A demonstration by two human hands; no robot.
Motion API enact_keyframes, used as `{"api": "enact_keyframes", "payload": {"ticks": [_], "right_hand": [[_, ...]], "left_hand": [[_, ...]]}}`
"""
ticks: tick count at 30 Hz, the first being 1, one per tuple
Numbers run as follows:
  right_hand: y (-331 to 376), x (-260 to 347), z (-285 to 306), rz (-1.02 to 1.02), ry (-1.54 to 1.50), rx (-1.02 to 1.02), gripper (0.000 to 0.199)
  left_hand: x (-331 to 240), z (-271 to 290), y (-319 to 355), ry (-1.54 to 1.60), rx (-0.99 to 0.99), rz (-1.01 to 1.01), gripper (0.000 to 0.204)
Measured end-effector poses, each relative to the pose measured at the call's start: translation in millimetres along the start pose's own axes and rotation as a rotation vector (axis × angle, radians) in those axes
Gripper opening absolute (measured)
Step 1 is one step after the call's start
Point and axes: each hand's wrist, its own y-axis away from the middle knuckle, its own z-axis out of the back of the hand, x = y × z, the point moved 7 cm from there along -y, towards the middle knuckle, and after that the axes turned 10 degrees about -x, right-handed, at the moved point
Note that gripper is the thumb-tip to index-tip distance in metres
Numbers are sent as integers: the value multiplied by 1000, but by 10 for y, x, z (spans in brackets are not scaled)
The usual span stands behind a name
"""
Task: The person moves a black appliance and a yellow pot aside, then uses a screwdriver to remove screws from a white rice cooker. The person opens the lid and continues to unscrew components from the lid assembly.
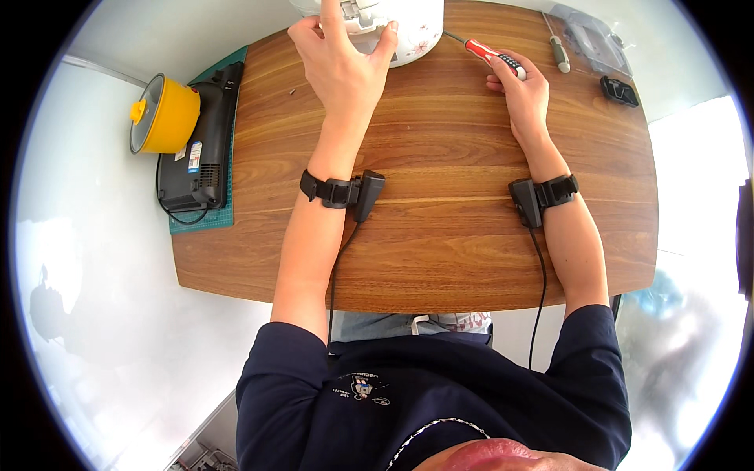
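Note:
At the top edge of the head view stands a white rice cooker (420,35) with a pink flower print, partly cut off by the frame. My left hand (345,71) is against its front near the latch, thumb and index finger spread wide; the index fingertip lies outside the picture. My right hand (522,86) is closed around the handle of a screwdriver (477,50), red and white with a black dotted grip. Its thin shaft points left towards the cooker's side; whether the tip touches it I cannot tell.
Left on the wooden table (440,251), a black appliance (188,177) lies on a green cutting mat (224,216), with a yellow pot (179,118) on top. At the far right are another screwdriver (559,55), a clear plastic package (593,39) and a small black part (619,91). Cables hang from both wrist straps.

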Motion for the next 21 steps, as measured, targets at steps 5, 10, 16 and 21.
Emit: {"api": "enact_keyframes", "payload": {"ticks": [5,10,16,21], "right_hand": [[8,21,-11,-4,3,9,38],[8,16,-5,-3,1,10,38],[-2,9,-13,3,8,14,38],[14,23,-23,-4,28,17,37]], "left_hand": [[15,20,-33,-3,22,-21,84],[18,59,-69,-15,24,2,83],[-64,44,-3,16,-41,-72,84],[-94,27,48,218,-161,-96,90]]}}
